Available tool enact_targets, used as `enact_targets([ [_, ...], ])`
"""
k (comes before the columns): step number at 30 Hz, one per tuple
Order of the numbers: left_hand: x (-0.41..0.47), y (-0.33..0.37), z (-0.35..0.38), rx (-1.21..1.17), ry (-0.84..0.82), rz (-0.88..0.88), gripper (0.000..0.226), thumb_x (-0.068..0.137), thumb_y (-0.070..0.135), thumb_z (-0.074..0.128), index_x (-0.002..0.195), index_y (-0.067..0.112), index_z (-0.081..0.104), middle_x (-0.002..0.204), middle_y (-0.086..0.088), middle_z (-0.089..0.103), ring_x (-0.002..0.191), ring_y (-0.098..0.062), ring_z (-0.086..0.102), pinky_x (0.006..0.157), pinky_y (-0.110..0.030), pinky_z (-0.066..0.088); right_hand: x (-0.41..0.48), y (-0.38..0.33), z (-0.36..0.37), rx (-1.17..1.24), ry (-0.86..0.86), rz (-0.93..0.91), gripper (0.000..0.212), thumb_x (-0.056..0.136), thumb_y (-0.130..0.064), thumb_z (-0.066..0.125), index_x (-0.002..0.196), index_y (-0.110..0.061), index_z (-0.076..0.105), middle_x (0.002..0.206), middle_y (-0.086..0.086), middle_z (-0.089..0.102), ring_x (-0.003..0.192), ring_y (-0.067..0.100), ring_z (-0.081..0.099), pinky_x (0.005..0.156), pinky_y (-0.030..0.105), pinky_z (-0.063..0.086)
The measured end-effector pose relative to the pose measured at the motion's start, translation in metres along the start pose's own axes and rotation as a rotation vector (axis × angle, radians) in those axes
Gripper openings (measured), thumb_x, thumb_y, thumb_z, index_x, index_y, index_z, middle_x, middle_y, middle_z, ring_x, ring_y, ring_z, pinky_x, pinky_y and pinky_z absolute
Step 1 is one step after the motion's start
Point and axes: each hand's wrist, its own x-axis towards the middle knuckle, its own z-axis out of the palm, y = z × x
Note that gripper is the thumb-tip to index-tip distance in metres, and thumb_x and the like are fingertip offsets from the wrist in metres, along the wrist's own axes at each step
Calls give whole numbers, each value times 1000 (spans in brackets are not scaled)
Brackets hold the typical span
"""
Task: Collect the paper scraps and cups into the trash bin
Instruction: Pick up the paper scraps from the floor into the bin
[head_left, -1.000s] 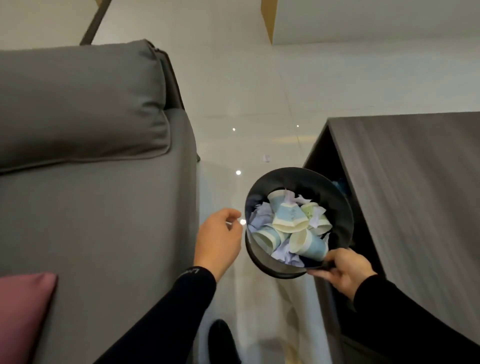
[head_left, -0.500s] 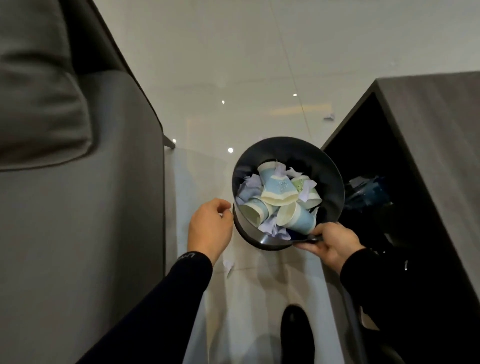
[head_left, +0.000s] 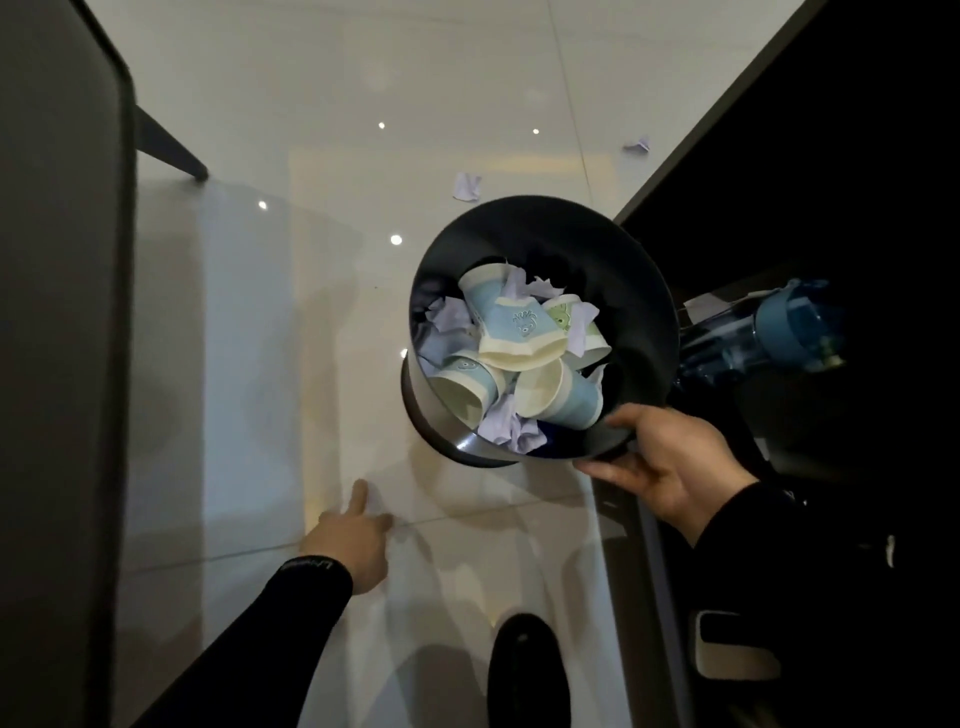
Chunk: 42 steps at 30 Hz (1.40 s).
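A round black trash bin (head_left: 597, 234) hangs above the tiled floor, and my right hand (head_left: 660, 467) grips its near rim. Inside lie several blue and green paper cups (head_left: 519, 332) mixed with crumpled pale paper scraps (head_left: 506, 426). My left hand (head_left: 353, 535) reaches low to the floor, left of the bin, with its forefinger stretched out. A faint pale scrap (head_left: 378, 506) shows at that fingertip. Two more scraps lie on the floor: one (head_left: 466, 186) just beyond the bin and one (head_left: 638, 145) by the cabinet edge.
A grey sofa (head_left: 52, 312) with a dark leg (head_left: 166, 150) fills the left side. On the right, a dark cabinet's open shelf holds a blue bottle (head_left: 779, 332). My dark shoe (head_left: 524, 670) stands on the floor at the bottom.
The view has dropped closer to the floor. My left hand moved from beside the bin down to the tiles, its forefinger now extended. My right hand kept hold of the bin.
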Motion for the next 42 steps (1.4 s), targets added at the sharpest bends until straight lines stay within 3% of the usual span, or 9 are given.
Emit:
enact_targets([
  [4, 3, -17, 37, 137, 118, -8, 62, 88, 9, 35, 146, 8, 12, 157, -15, -9, 137, -36, 20, 113, -40, 27, -7, 4, 0, -230, 300, -373, 44, 78, -22, 65, 121, -14, 56, 109, 7, 63, 88, 17, 61, 74, 28, 52],
  [8, -4, -29, 43, 22, 312, -12, 52, 91, 1, 28, 142, 1, 20, 151, -15, 22, 138, -28, 25, 115, -32, 22, -30, 6, 6, -351, 421, -681, 59, 80, -16, 61, 136, -17, 42, 146, 7, 36, 131, 21, 40, 98, 25, 33],
  [13, -64, -25, -50, -608, 829, -133, 39, 83, 4, 52, 122, 0, 53, 120, -21, 56, 114, -36, 50, 102, -40, 35, -57, -3, 20, -377, 283, -658, 42, 82, -9, 56, 122, -23, 55, 132, 5, 54, 112, 14, 53, 96, 28, 42],
  [16, -121, -4, -130, -727, 1120, 47, 30, 82, 1, 53, 111, 4, 61, 104, -15, 61, 96, -34, 59, 89, -39, 44, -84, -19, 26, -398, 138, -453, 34, 85, -7, 53, 117, -16, 59, 118, 8, 64, 98, 14, 57, 89, 28, 45],
  [21, -183, 43, -200, -269, 742, 455, 33, 85, 9, 45, 117, 13, 53, 121, -5, 56, 111, -25, 49, 90, -26, 34, -125, -65, 20, -483, 39, -302, 33, 87, -11, 52, 120, -12, 59, 112, 5, 65, 94, 15, 57, 85, 27, 45],
  [25, -183, 66, -229, 24, 283, 440, 45, 83, 13, 44, 127, 20, 50, 154, -7, 23, 129, -28, 38, 100, -35, 37, -130, -104, 14, -612, 56, -313, 31, 88, -12, 47, 116, -16, 62, 118, 9, 66, 106, 23, 60, 90, 30, 47],
  [27, -181, 72, -252, 151, 180, 377, 41, 83, 14, 43, 122, 18, 53, 152, -12, 26, 122, -32, 47, 95, -39, 42, -128, -119, 12, -696, -1, -248, 33, 89, -10, 44, 115, -17, 62, 122, 8, 64, 110, 23, 59, 92, 28, 46],
  [31, -181, 72, -323, 184, 229, 284, 35, 86, 17, 41, 118, 16, 56, 126, -8, 53, 109, -29, 56, 90, -36, 44, -131, -155, 3, -712, -68, -178, 35, 89, -11, 41, 117, -18, 61, 124, 6, 63, 114, 21, 58, 94, 26, 44],
  [42, -199, 138, -532, 268, 370, 289, 38, 91, 21, 40, 127, 21, 52, 133, -1, 55, 118, -20, 52, 98, -29, 38, -159, -289, 16, -457, -28, -89, 35, 87, -10, 41, 114, -17, 62, 119, 4, 65, 106, 21, 60, 93, 25, 46],
])
